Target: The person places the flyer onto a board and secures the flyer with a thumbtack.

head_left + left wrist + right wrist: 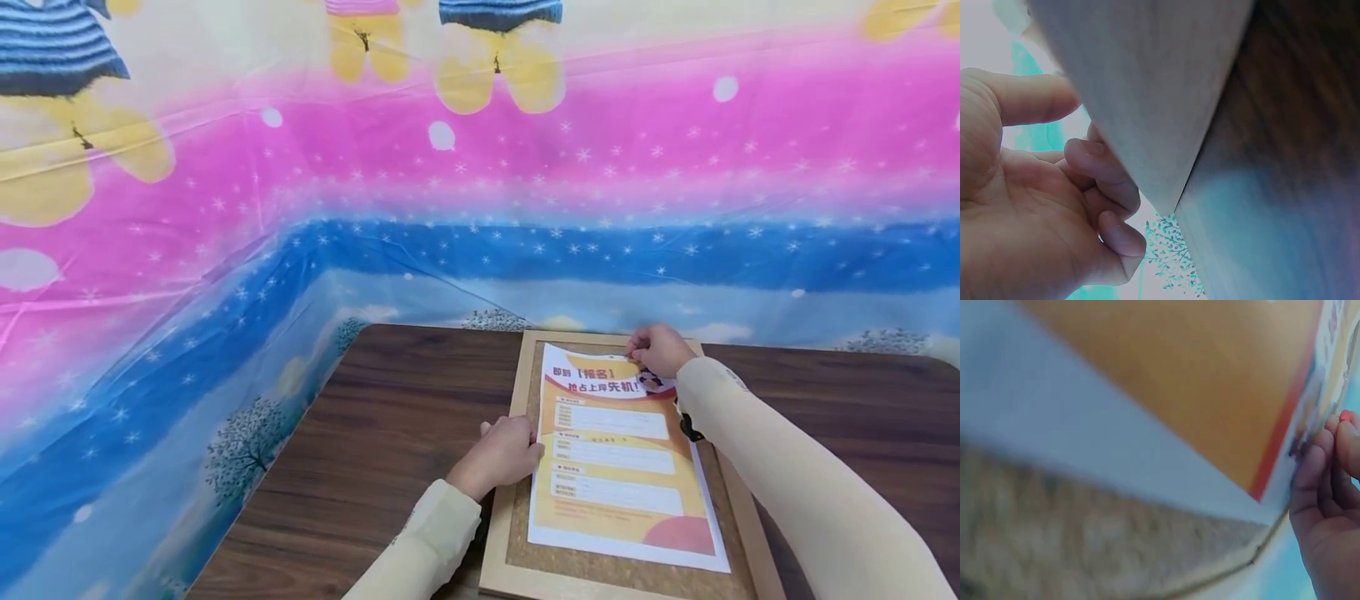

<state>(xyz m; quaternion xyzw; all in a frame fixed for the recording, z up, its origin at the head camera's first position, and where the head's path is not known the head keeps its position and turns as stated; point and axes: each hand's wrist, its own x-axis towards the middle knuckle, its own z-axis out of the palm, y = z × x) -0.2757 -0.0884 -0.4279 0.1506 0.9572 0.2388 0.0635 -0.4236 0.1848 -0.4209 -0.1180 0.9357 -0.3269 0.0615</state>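
A cork board (pixel 600 575) in a pale wooden frame lies on the table, and a printed orange-and-white poster (pixel 615 512) covers most of it. At the poster's top right corner my right hand (pixel 660 350) pinches a small red object (pixel 1345 415), perhaps a pushpin; most of it hides behind the fingers. My left hand (pixel 501 454) rests at the left side of the board, its fingertips by the poster's left edge. In the left wrist view that hand's fingers (pixel 1119 234) are loosely bent beside the wooden frame (pixel 1147 94), with some fingertips hidden behind it.
The dark brown wooden table (pixel 390 400) extends on both sides of the board. Behind and to the left hangs a pink and blue printed cloth (pixel 480 183). A dark band (pixel 686 423) circles my right wrist.
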